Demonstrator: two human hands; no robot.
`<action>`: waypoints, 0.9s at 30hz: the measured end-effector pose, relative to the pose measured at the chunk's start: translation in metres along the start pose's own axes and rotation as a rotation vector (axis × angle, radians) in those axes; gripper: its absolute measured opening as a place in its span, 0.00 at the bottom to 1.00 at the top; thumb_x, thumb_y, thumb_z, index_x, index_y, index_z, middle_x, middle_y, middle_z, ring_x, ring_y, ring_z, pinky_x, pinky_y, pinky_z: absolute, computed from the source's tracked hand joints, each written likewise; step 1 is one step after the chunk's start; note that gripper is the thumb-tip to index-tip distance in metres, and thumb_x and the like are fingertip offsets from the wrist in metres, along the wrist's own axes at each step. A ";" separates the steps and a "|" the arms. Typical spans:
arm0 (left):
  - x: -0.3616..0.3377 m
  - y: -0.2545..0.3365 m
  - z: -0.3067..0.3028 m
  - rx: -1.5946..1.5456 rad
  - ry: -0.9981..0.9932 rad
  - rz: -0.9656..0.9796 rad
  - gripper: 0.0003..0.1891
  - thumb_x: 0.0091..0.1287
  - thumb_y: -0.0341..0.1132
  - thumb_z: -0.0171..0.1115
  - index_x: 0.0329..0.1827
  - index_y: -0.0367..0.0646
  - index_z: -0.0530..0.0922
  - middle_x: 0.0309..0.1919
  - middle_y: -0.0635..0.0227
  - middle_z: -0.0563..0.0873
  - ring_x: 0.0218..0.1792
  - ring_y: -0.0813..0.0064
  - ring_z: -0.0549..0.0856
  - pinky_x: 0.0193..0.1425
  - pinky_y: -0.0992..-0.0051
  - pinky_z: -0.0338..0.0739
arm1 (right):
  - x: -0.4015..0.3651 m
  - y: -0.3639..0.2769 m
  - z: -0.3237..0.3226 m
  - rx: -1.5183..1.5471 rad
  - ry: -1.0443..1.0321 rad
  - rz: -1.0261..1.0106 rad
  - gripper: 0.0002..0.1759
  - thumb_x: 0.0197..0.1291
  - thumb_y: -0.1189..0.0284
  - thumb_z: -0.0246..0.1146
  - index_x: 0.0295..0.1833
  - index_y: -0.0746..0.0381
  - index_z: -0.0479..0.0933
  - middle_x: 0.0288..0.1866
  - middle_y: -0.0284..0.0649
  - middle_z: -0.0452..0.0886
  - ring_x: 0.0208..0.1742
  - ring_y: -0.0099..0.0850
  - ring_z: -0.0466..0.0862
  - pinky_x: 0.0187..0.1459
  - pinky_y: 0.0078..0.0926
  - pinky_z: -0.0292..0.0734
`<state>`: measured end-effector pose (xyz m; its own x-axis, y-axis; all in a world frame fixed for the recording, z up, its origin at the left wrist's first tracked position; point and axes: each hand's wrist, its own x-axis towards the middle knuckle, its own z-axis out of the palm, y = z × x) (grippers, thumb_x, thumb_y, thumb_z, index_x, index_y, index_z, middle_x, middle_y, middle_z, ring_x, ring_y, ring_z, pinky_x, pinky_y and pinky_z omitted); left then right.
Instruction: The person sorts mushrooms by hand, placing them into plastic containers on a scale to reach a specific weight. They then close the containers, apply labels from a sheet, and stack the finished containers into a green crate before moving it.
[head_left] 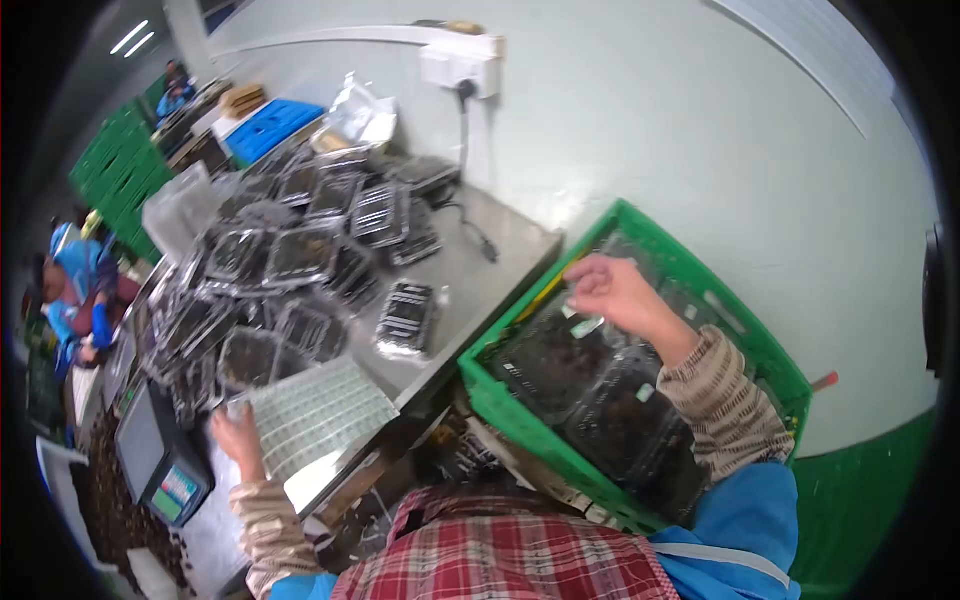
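Note:
My left hand [237, 440] grips the left edge of a sheet of labels [318, 415], thumb on top, at the table's front edge. The sheet shows rows of small pale green-and-white stickers and a bare backing strip. My right hand [617, 296] is over a green crate [495, 400], its fingers curled together; anything between them is too small to make out. Beneath it lie clear plastic boxes [560, 360] with dark contents. A small label [587, 326] shows just below my fingertips, and another label [645, 393] sits on a nearby lid.
Many dark-filled plastic packs [300, 255] are heaped on the metal table [505, 225]. A scale [165, 455] stands at left beside loose dark pieces [110, 490]. Behind are a blue lid [275, 130] and stacked green crates [120, 180]. Another person [80, 285] sits at far left.

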<state>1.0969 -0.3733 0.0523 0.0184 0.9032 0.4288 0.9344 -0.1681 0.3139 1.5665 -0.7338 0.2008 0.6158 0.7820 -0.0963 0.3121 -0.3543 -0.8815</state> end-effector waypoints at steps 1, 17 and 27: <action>-0.005 0.023 -0.011 0.053 0.169 0.069 0.24 0.51 0.34 0.71 0.51 0.35 0.76 0.52 0.49 0.79 0.54 0.48 0.75 0.57 0.60 0.69 | -0.002 -0.013 0.019 0.157 -0.115 -0.012 0.17 0.50 0.76 0.68 0.46 0.67 0.76 0.31 0.34 0.79 0.32 0.20 0.79 0.34 0.19 0.74; -0.071 0.184 -0.019 -0.555 -0.425 0.941 0.14 0.45 0.41 0.67 0.32 0.46 0.77 0.23 0.63 0.82 0.31 0.60 0.83 0.29 0.66 0.76 | -0.008 -0.100 0.221 0.319 -0.359 -0.078 0.29 0.47 0.77 0.71 0.55 0.63 0.67 0.41 0.39 0.75 0.30 0.19 0.77 0.32 0.17 0.75; -0.091 0.249 -0.023 -0.790 -0.784 0.990 0.18 0.54 0.43 0.66 0.42 0.41 0.77 0.30 0.56 0.83 0.32 0.54 0.84 0.33 0.63 0.77 | -0.063 -0.079 0.192 0.580 -0.083 -0.087 0.31 0.44 0.87 0.67 0.56 0.61 0.66 0.61 0.39 0.64 0.46 0.24 0.76 0.42 0.22 0.76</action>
<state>1.3193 -0.5060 0.1110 0.9363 0.2319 0.2639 0.0042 -0.7586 0.6516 1.3643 -0.6562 0.1878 0.5400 0.8412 -0.0275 -0.1023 0.0332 -0.9942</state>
